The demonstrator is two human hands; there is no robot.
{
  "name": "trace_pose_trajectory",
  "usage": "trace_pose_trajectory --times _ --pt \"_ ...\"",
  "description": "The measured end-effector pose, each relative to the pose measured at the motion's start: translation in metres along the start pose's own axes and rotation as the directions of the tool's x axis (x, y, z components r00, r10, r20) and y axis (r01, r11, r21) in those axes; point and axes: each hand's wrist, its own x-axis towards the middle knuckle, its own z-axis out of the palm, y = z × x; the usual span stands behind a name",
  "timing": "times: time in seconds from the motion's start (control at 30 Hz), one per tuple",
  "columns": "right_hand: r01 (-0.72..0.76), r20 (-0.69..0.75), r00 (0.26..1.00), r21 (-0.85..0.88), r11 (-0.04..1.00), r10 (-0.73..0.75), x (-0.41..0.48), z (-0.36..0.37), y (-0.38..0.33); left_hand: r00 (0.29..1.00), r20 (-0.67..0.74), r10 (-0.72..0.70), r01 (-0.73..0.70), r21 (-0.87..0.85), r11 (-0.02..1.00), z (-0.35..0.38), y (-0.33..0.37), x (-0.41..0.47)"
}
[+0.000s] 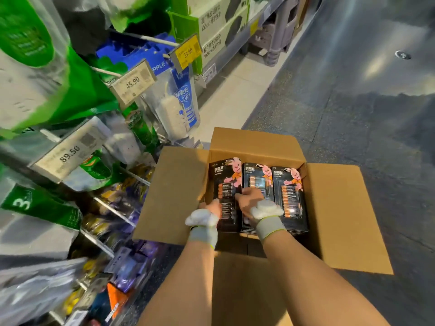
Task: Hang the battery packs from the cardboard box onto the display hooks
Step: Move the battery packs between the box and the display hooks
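Head view, left hand: the left hand [210, 208] reaches down into the cardboard box [341, 215], forearm bare, with white fabric bunched at the wrist.
Left grip: the fingers are curled at the lower left edge of the left battery pack [226, 184] and the thumb lies on its front. This hand has hold of the pack.
Right hand: the right hand [250, 202] lies back-up over the lower half of the middle battery pack [257, 180], fingers pointing forward and left.
Right grip: one digit touches the right edge of the left battery pack. Whether this hand clamps a pack or only rests on one cannot be told.
Task items: three black packs lie side by side in the box. The left one sits higher than the middle one and the right battery pack [292, 196].
Box: all four flaps are folded outward, and the box stands on the dark floor [367, 90].
Surroundings: the display hooks [113, 214] project from the rack just left of the box, and the left flap lies close beside them. Above hang price tags [133, 82] and bagged goods [179, 107].
Limits: the rack goods are blurred. The lower ends of the packs are covered by the hands, and the near flap is cut by the forearms.
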Motion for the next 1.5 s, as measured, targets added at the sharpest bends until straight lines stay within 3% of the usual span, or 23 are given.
trace_pose_trajectory --times 0.2,0.43,0.63,0.7,0.8,0.9,1.1,1.23,1.5 --pt "0.151 -0.004 0.988 0.097 0.984 -0.151 -0.05 -0.022 0.017 0.993 -0.042 0.112 -0.114 -0.056 0.992 -0.015 0.031 -0.102" --pt "0.327 0.063 0.937 0.198 0.924 -0.345 -0.126 -0.03 -0.02 0.974 -0.173 0.146 -0.193 -0.301 0.934 -0.056 0.042 -0.182" --pt "0.475 0.093 0.856 0.248 0.845 -0.508 -0.172 0.005 -0.059 0.924 -0.254 0.285 -0.374 -0.444 0.814 -0.11 0.043 -0.244" --pt "0.499 0.097 0.831 0.305 0.811 -0.547 -0.191 0.013 -0.071 0.886 -0.33 0.327 -0.457 -0.493 0.74 -0.127 0.045 -0.258" --pt "0.564 0.086 0.756 0.418 0.712 -0.649 -0.229 0.028 -0.09 0.843 -0.417 0.339 -0.515 -0.445 0.732 -0.158 0.046 -0.291" --pt "0.602 0.122 0.685 0.461 0.652 -0.718 -0.268 0.044 -0.111 0.787 -0.52 0.332 -0.59 -0.477 0.652 -0.191 0.046 -0.326" --pt "0.564 0.167 0.575 0.628 0.536 -0.801 -0.334 0.076 -0.149 0.678 -0.641 0.359 -0.715 -0.464 0.523 -0.245 0.041 -0.379" --pt "0.544 0.196 0.524 0.672 0.503 -0.829 -0.389 0.101 -0.174 0.599 -0.712 0.366 -0.789 -0.45 0.418 -0.285 0.038 -0.42" --pt "0.556 0.22 0.415 0.707 0.437 -0.883 -0.459 0.14 -0.213 0.472 -0.797 0.378 -0.867 -0.34 0.364 -0.351 0.037 -0.479"
